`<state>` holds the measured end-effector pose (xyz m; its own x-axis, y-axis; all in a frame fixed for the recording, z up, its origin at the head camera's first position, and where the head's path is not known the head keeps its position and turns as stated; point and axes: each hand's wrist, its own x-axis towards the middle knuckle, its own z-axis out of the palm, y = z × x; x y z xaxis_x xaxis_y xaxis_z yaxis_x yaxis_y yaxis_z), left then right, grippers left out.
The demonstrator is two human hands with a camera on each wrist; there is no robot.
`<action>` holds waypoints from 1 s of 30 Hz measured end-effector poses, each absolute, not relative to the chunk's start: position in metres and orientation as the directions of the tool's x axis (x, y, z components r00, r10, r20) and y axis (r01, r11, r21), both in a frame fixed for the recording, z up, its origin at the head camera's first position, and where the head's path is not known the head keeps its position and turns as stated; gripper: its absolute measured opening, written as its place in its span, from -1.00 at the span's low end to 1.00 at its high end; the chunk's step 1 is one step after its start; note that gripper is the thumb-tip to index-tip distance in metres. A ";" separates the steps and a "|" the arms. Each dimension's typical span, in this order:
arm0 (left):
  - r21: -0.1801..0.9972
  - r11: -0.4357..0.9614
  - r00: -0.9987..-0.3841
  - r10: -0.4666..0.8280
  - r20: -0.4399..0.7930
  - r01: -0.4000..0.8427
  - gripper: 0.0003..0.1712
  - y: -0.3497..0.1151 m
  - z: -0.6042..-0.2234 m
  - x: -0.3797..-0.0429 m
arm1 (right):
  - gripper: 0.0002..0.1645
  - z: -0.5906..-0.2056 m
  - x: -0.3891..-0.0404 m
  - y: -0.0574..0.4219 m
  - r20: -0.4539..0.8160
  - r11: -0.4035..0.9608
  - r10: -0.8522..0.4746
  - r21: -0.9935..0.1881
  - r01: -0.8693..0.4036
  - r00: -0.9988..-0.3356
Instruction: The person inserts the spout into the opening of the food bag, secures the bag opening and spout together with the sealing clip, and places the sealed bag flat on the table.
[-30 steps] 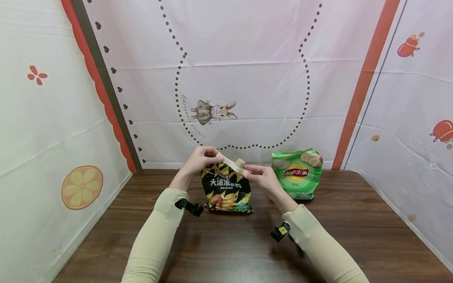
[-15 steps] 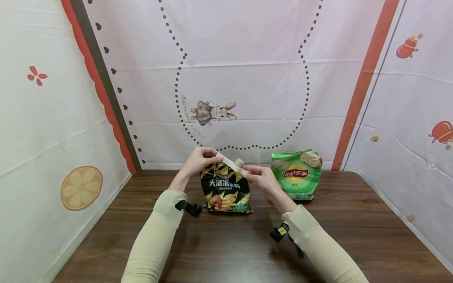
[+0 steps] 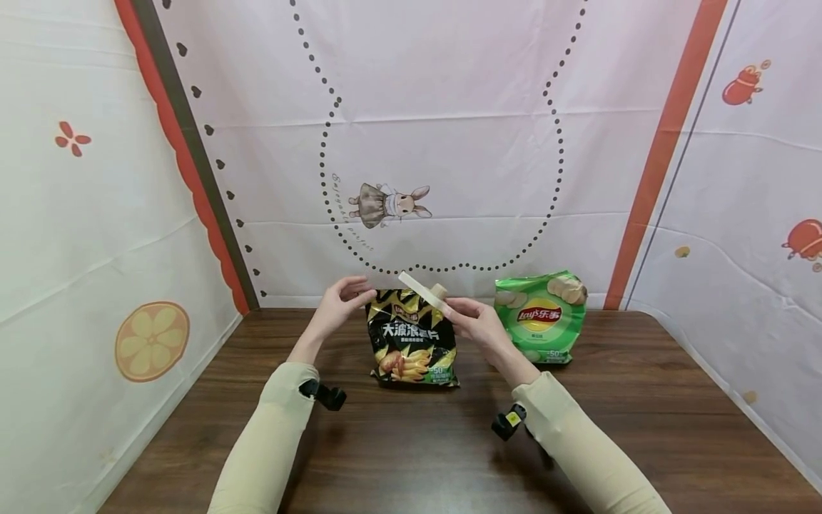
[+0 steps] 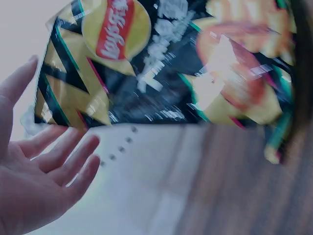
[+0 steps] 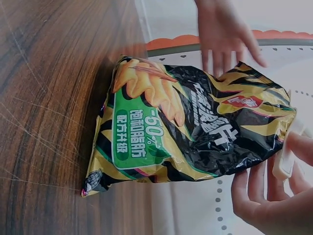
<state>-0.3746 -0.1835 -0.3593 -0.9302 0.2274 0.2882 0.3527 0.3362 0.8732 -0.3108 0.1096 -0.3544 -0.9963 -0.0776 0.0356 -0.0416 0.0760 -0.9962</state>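
Observation:
A black and gold Lay's chip bag (image 3: pixel 411 350) stands upright on the table. Across its top corner slants a cream bag clip (image 3: pixel 420 290) with a short round spout. My right hand (image 3: pixel 478 323) pinches the clip's right end between thumb and fingers; the right wrist view shows the clip (image 5: pixel 283 164) right at the bag's top. Whether it grips the bag I cannot tell. Just left of the bag, my left hand (image 3: pixel 340 303) holds nothing; its fingers (image 4: pixel 63 156) lie loosely spread by the bag's edge in the left wrist view.
A green Lay's chip bag (image 3: pixel 539 318) stands upright to the right, behind my right forearm. The brown wooden table (image 3: pixel 411 442) meets printed cloth walls (image 3: pixel 437 157) at the back and on both sides.
My left hand has let go of the clip's left end and moved left and slightly down. The right hand keeps its hold, and both bags stay in place.

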 end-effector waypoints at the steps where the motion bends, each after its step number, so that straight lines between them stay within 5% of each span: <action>1: 0.877 0.344 -0.936 0.225 0.270 0.336 -0.22 -0.186 -0.365 -0.375 | -0.50 -0.355 -0.311 0.110 0.032 0.075 -0.078 -0.996 -0.038 -0.996; 7: 0.879 0.411 -0.959 0.240 0.150 0.241 -0.16 -0.188 -0.392 -0.376 | -0.49 -0.359 -0.311 0.111 0.020 0.088 -0.075 -0.996 -0.027 -0.997; 14: 0.902 0.366 -0.952 0.275 0.131 0.230 -0.41 -0.184 -0.408 -0.369 | -0.49 -0.361 -0.304 0.113 0.052 0.132 -0.091 -0.989 -0.064 -0.994; 23: 0.878 0.412 -0.953 0.271 0.137 0.243 -0.54 -0.180 -0.416 -0.367 | -0.78 -0.374 -0.309 0.112 0.069 0.165 -0.055 -0.983 -0.077 -0.996; 30: 0.892 0.395 -0.960 0.248 0.127 0.221 -0.65 -0.179 -0.419 -0.365 | -0.62 -0.378 -0.312 0.108 0.026 0.171 0.002 -0.985 -0.026 -1.000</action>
